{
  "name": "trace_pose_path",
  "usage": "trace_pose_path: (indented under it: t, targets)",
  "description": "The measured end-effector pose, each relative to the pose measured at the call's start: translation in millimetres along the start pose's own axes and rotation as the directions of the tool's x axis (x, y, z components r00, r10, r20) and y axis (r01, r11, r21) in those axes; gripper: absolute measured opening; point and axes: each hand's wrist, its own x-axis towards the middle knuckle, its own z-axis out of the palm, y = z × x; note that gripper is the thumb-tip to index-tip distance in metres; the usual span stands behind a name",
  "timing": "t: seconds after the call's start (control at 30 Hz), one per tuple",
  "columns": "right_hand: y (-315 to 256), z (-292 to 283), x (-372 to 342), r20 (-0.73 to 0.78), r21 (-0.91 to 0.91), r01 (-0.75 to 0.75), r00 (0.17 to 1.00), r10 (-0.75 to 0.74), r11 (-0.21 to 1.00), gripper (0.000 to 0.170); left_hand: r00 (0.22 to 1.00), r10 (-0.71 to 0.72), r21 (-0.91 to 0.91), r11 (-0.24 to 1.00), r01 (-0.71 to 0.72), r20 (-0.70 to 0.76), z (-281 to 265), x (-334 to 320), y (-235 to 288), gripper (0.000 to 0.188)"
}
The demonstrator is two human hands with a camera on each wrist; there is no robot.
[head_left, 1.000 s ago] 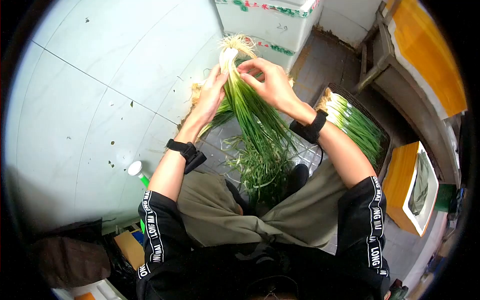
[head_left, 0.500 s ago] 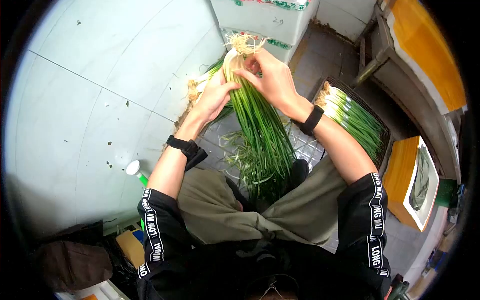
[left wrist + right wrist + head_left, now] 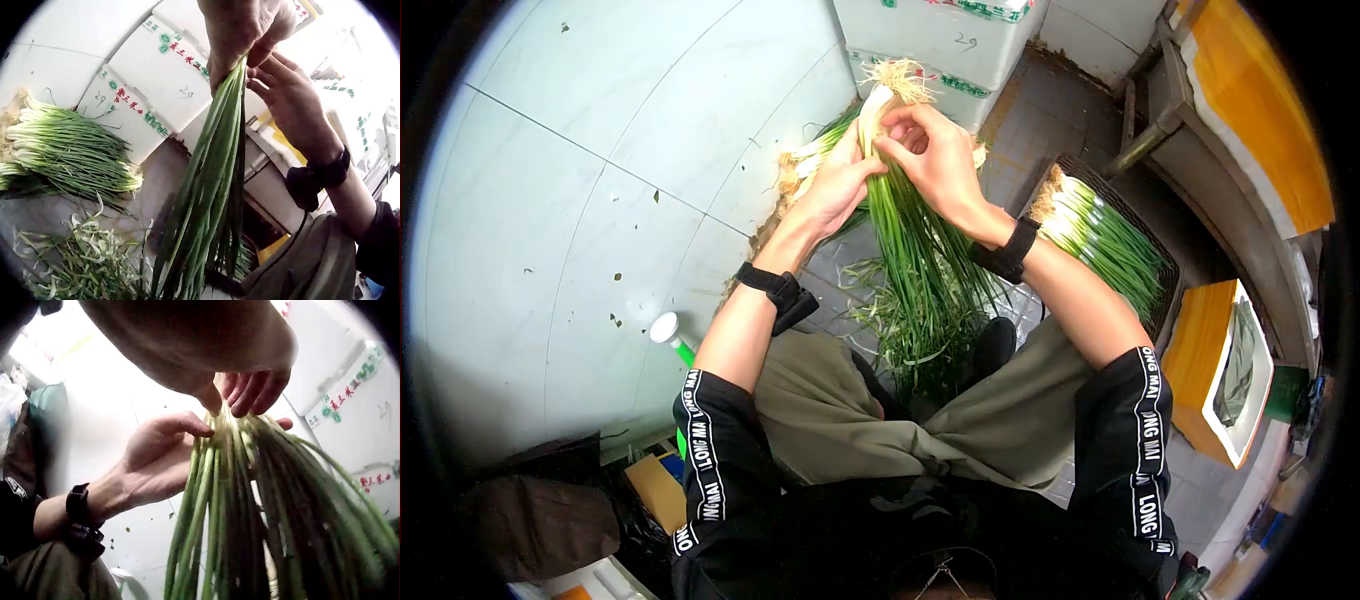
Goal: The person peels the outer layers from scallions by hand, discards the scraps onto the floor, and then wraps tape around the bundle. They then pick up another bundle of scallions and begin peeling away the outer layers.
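Note:
My left hand (image 3: 840,190) holds a bunch of green onions (image 3: 897,215) around the pale stems, its thumb lying across the front. The shaggy roots (image 3: 900,82) point up and away, and the long green leaves hang down toward my feet. My right hand (image 3: 940,160) is at the stems from the other side, with curled fingers and thumb pinching at the white part. In the right wrist view the left thumb (image 3: 199,427) presses on the stalks (image 3: 215,469), just below the right fingertips (image 3: 240,409). The left wrist view shows the leaves (image 3: 209,169) hanging under the left hand.
A heap of trimmed leaves (image 3: 915,340) lies on the floor between my shoes. More green onions (image 3: 62,144) lie by the wall. To the right, a dark basket (image 3: 1172,275) holds tied bunches (image 3: 1105,240). White foam boxes (image 3: 930,45) stand ahead; another box (image 3: 1200,370) sits right.
The bunch's root end has moved slightly right and tilts more to the right. My left thumb has come across the front of the stems. The right hand stays close by the stems.

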Motion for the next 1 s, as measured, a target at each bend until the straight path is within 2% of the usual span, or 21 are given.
trace_pose_path:
  t: [0.07,0.3,0.4,0.43,0.5,0.57,0.67,0.7,0.77,0.9,0.97,1.0]
  targets:
    - [0.8,3.5,-2.2,-0.019,0.042,-0.075,0.997,0.076,0.996,0.025,0.999,0.027,0.016,1.0,-0.027,-0.034,3.8,-1.3,-0.5,0.073]
    - [8.3,2.2,-0.5,0.021,-0.006,-0.088,0.996,0.088,0.996,0.021,1.0,0.012,0.193,0.981,-0.012,-0.004,-9.3,0.8,-8.7,0.076]
    - [12.3,-3.8,6.5,0.117,0.086,-0.051,0.992,0.041,0.995,0.021,0.999,0.031,0.16,0.987,-0.029,-0.008,-3.7,-1.1,-2.7,0.074]
    - [13.8,-6.0,7.8,0.116,0.086,-0.052,0.992,0.042,0.995,0.021,1.0,0.012,0.111,0.994,-0.009,-0.025,-4.2,-1.2,-1.8,0.074]
    - [14.4,-12.5,11.9,0.026,-0.03,0.008,1.0,-0.007,1.0,0.024,0.999,-0.006,0.062,0.998,0.009,-0.042,-6.2,-0.1,-2.3,0.073]
    - [13.7,-18.3,16.3,0.034,-0.003,-0.045,0.998,0.045,0.999,0.028,0.999,0.005,0.011,1.0,-0.005,-0.043,-9.0,1.2,-5.7,0.074]
    - [23.8,-20.7,19.3,0.171,0.167,-0.154,0.977,0.125,0.974,0.035,0.999,-0.015,0.02,1.0,0.015,-0.044,-3.7,0.4,-1.9,0.074]
    - [23.9,-21.7,19.5,0.168,0.167,-0.154,0.978,0.126,0.974,0.035,0.999,-0.016,0.021,1.0,0.017,-0.041,-2.1,0.4,-1.0,0.074]
    - [23.8,-22.6,19.6,0.208,0.334,-0.293,0.95,0.233,0.896,0.036,0.997,-0.05,0.04,0.998,0.053,-0.065,-0.1,0.1,0.4,0.072]
    - [23.9,-18.4,17.5,0.123,0.319,-0.27,0.962,0.243,0.908,0.03,0.994,-0.049,0.096,0.994,0.058,-0.094,-0.4,2.0,-3.0,0.069]
    - [18.7,-23.4,17.0,0.14,0.045,-0.14,0.981,0.133,0.989,0.028,0.992,-0.032,0.099,0.994,0.044,-0.12,-1.4,2.8,-4.4,0.066]
    - [17.8,-24.6,17.5,0.139,0.045,-0.14,0.981,0.133,0.989,0.028,0.992,-0.032,0.099,0.994,0.044,-0.12,-1.6,2.7,-4.6,0.066]
